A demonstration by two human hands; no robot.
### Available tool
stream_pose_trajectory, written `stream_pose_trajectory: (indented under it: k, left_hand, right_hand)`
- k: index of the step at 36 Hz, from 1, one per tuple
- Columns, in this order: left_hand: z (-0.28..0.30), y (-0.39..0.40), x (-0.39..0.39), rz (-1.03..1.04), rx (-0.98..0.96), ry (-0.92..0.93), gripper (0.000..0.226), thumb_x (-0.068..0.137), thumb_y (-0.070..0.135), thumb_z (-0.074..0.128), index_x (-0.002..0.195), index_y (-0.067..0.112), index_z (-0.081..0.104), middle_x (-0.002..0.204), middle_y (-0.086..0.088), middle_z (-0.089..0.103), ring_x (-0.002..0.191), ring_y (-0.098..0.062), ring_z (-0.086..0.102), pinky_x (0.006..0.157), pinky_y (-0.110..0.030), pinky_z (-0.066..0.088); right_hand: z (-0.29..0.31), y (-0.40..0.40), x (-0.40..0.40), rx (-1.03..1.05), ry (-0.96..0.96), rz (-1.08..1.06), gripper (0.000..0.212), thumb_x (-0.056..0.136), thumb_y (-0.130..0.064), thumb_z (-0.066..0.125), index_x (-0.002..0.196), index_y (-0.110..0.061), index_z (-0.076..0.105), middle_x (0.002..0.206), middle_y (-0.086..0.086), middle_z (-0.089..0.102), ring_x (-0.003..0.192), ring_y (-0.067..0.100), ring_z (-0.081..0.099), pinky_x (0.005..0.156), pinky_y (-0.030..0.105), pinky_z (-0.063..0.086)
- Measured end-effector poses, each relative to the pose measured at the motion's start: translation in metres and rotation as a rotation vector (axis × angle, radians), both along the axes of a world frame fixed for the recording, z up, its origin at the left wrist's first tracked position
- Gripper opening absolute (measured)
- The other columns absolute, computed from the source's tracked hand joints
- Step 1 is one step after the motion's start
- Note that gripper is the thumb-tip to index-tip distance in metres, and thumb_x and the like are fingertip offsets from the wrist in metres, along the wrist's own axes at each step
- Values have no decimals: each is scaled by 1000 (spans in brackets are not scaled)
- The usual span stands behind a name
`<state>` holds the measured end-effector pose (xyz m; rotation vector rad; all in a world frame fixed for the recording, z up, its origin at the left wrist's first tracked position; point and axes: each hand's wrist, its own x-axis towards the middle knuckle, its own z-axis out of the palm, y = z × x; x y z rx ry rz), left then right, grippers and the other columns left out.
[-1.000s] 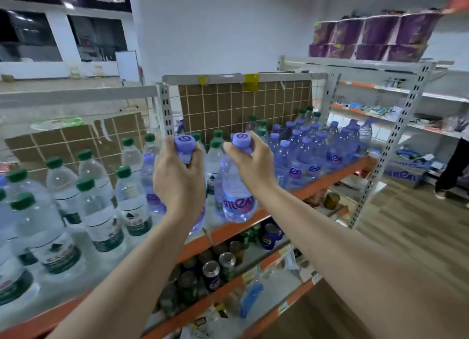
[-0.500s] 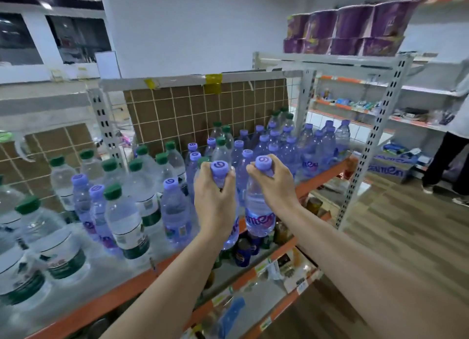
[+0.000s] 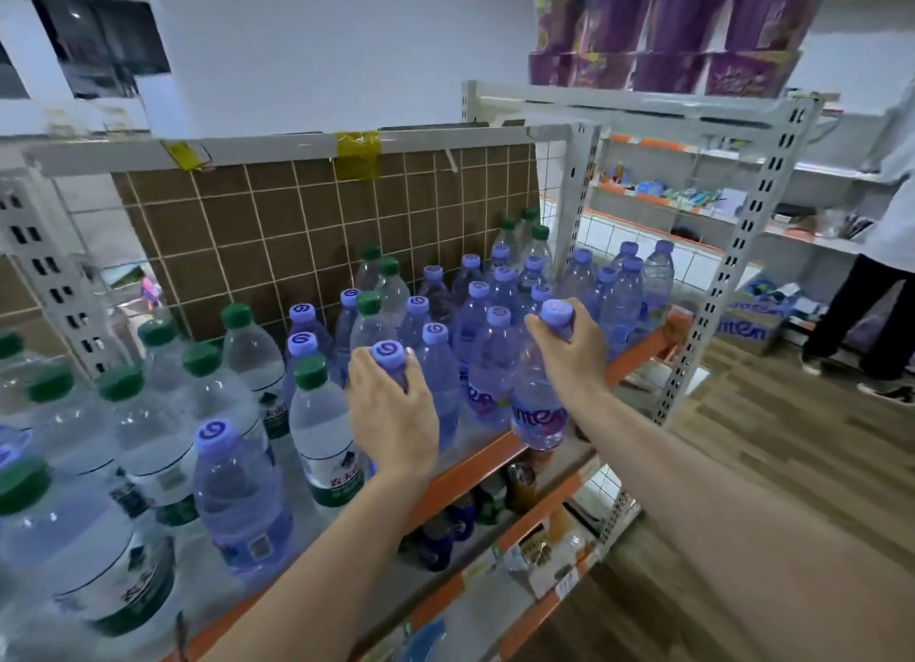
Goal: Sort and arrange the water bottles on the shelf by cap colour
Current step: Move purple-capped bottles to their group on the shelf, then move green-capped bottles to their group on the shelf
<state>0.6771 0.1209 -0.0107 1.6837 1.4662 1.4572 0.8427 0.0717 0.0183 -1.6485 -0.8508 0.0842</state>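
Observation:
My left hand [image 3: 391,414] grips the neck of a purple-capped bottle [image 3: 388,355] at the shelf's front edge. My right hand [image 3: 569,349] grips a second purple-capped bottle [image 3: 537,414], whose lower body hangs at the orange shelf edge [image 3: 475,468]. Behind them stands a dense group of purple-capped bottles [image 3: 495,344]. Green-capped bottles [image 3: 322,424] fill the left side of the shelf. One lone purple-capped bottle [image 3: 237,493] stands among the green ones at the front left. A few green-capped bottles [image 3: 537,245] show at the back right.
A brown wire-grid back panel [image 3: 317,230] closes the rear of the shelf. Cans [image 3: 475,508] sit on the lower shelf. White slotted uprights [image 3: 733,245] frame the right end. Purple packs [image 3: 668,32] top a neighbouring rack. A person [image 3: 886,265] stands at the far right.
Both hands have carried their purple-capped bottles rightward along the shelf and lowered them beside the purple-capped group. The view has swung right with them.

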Motion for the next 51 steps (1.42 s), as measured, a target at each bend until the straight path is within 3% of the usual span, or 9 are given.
stream_pose_trajectory:
  k: [3,6,13,17,22,29,34,44,51]
  left_hand:
    - [-8,7,8,20,-14,2,20,95,32,49,98,12,45,98,-9,57,87,-30,56,73,-44,47]
    - [-14,13,15,49,-24,17,21,95,33,49,99,13,44,98,-9,58,88,-30,56,73,-42,47]
    - [-20,22,30,154,-52,28,21,96,31,49,100,12,40,99,-13,60,90,-33,57,74,-40,43]
    - [-20,21,39,213,-76,6,21,96,27,51,102,9,43,106,-18,58,101,-34,53,83,-44,43]
    - [-25,22,47,299,-97,-15,18,96,27,52,98,14,39,106,-19,56,103,-36,51,85,-46,41]
    - [-28,25,49,378,-115,-79,18,93,27,53,96,12,44,100,-16,58,94,-35,54,85,-50,44]
    - [-24,27,52,427,-144,-84,16,91,18,56,97,10,44,95,-18,59,87,-33,54,76,-41,41]
    - [-19,25,57,477,-137,-84,25,85,13,61,100,18,41,93,-14,60,83,-32,57,77,-44,47]
    - [-19,29,60,499,-114,-57,25,86,13,60,102,16,42,92,-11,59,85,-32,56,75,-42,44]
  right_hand:
    - [-7,5,21,-17,32,-15,15,90,-27,66,91,-20,54,81,-13,56,76,7,52,64,23,35]
    - [-15,9,41,-22,37,-20,20,91,-30,65,101,-15,57,93,-5,60,88,13,57,71,21,36]
    - [-28,24,92,-17,34,-23,25,91,-31,65,105,-12,56,99,-2,59,93,17,56,75,22,35]
    - [-31,35,120,-72,23,10,32,92,-37,61,112,-12,55,107,0,58,99,19,55,84,32,42]
    - [-30,49,143,-62,19,82,24,91,-35,63,102,-15,54,100,0,56,93,17,53,79,29,38]
    - [-29,61,165,-104,-28,125,28,93,-31,62,107,-7,56,94,-2,50,86,13,44,64,21,24]
    - [-38,73,173,-100,29,183,32,93,-32,62,109,-6,54,101,2,56,93,18,51,78,27,35]
    - [-54,86,178,-115,0,230,26,93,-24,62,107,-5,52,98,5,57,93,23,56,71,25,34]
    - [-52,93,176,-144,-47,223,28,92,-19,61,114,-10,47,102,5,61,91,26,59,73,34,44]
